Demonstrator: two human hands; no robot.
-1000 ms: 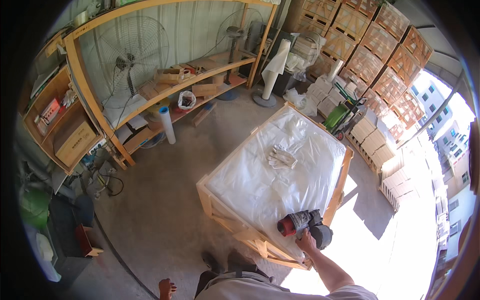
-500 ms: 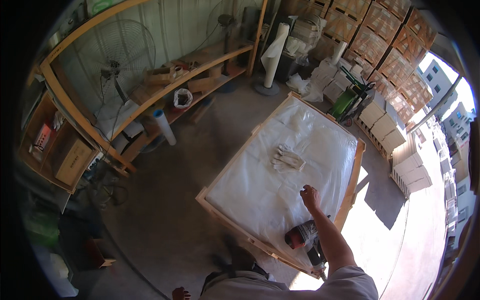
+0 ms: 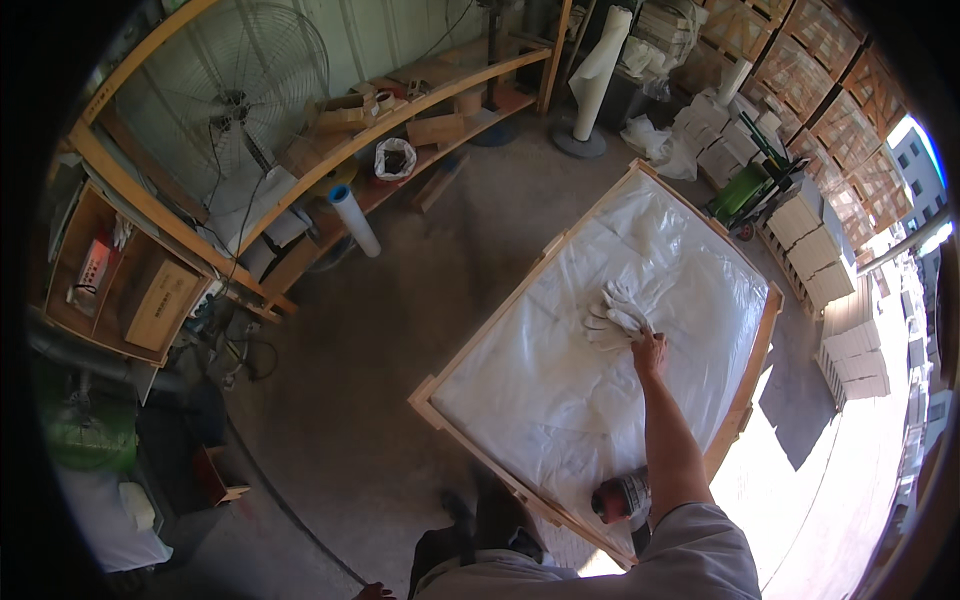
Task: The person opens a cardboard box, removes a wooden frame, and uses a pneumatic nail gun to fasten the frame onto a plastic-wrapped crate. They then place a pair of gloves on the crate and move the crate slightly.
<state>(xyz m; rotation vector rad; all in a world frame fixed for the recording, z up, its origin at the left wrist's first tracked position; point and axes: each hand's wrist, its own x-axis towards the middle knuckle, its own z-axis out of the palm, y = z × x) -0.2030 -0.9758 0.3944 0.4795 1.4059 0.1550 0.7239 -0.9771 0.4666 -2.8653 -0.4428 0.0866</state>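
Note:
My right hand [image 3: 650, 352] reaches over a plastic-wrapped crate and pinches the cuff end of a white work glove [image 3: 622, 305]. That glove is partly raised, with its fingers pointing away from me. Beneath and left of it lies another white glove [image 3: 602, 332], flat on the clear plastic sheet [image 3: 540, 350]. Under my right forearm rests a power tool with a red and black end [image 3: 622, 497], mostly hidden by the arm. My left hand [image 3: 375, 591] shows only as a small part at the lower edge, away from the crate; its fingers are not clear.
The crate's wooden rim [image 3: 500, 325] frames the sheet. At left stand a wooden shelf [image 3: 400, 115], a fan [image 3: 235, 105] and a blue-ended roll [image 3: 355, 222]. Stacked crates [image 3: 810, 75] and a green wheeled device [image 3: 740, 192] stand far right. A hose [image 3: 280, 510] crosses the floor.
My right hand has moved forward from above the sheet to the gloves and taken hold of one, lifting it partly. The view has shifted, and my left hand has dropped nearer the lower edge.

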